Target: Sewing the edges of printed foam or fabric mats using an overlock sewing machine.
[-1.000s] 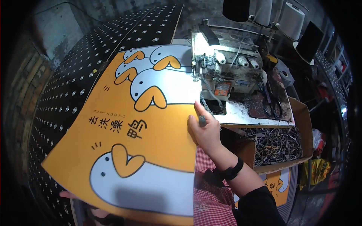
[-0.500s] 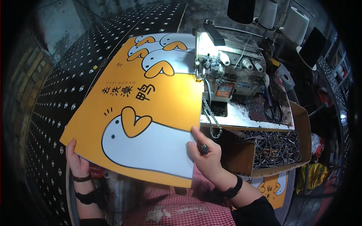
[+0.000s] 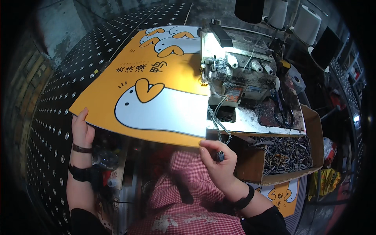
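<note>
An orange mat (image 3: 98,94) printed with white cartoon ducks lies under the sewing machine (image 3: 243,51), its right edge running past the lit needle area (image 3: 204,80). My left hand (image 3: 81,129) grips the mat's near left edge, thumb on top. At the near right corner, my right hand (image 3: 219,160) pinches the edge between thumb and fingers. A small dark tool end (image 3: 220,156) pokes out of that hand; its kind is hidden. A stitched thread chain (image 3: 219,121) dangles beside the machine's front plate.
A cardboard box (image 3: 250,168) of trimmed strips (image 3: 286,156) stands below the machine on the right. Scissors (image 3: 282,111) lie on the machine bed. Thread cones (image 3: 307,25) stand behind. A black studded table (image 3: 51,137) spreads left. Another duck mat (image 3: 291,196) lies low right.
The mat has moved away from me along the machine. Both hands went forward with it, and my right hand now sits at the near corner.
</note>
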